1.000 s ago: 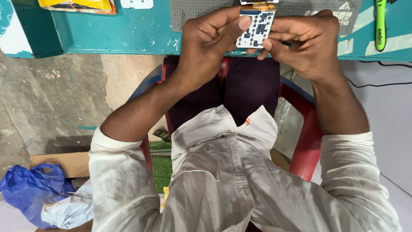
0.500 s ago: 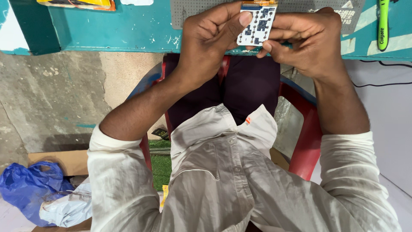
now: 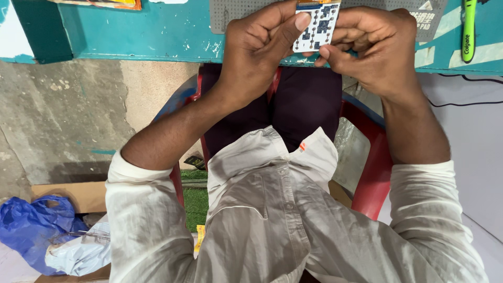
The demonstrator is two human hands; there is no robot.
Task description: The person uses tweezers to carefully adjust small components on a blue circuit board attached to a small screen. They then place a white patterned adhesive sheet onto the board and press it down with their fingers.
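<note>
Item one: small circuit board point(image 3: 318, 25), white face with dark components and a gold strip at its top edge. I am seeing it held upright between both hands, just above the near edge of the teal surface point(image 3: 157, 36); its top is running out of the view.

Left hand point(image 3: 257, 50): fingers curled, thumb pressing along the board's left edge, closed on the board.

Right hand point(image 3: 380, 47): fingers wrapping behind the board's right side, thumb tip touching its lower right corner, also gripping the board.

Item two: grey perforated mat point(image 3: 241, 10), lying on the surface behind the hands, its right end showing past the right hand.

Item three: green toothbrush point(image 3: 468, 29), lying on the surface well to the right, apart from the hands.

Item four: red plastic chair point(image 3: 374, 178), its arms flanking my lap below the surface's edge.

Item five: blue plastic bag point(image 3: 36, 230) on the floor at lower left, beside cardboard point(image 3: 78, 194).

Open room: bare teal surface is lying to the left of the hands; I am seeing a narrower gap between the right hand and the toothbrush.
</note>
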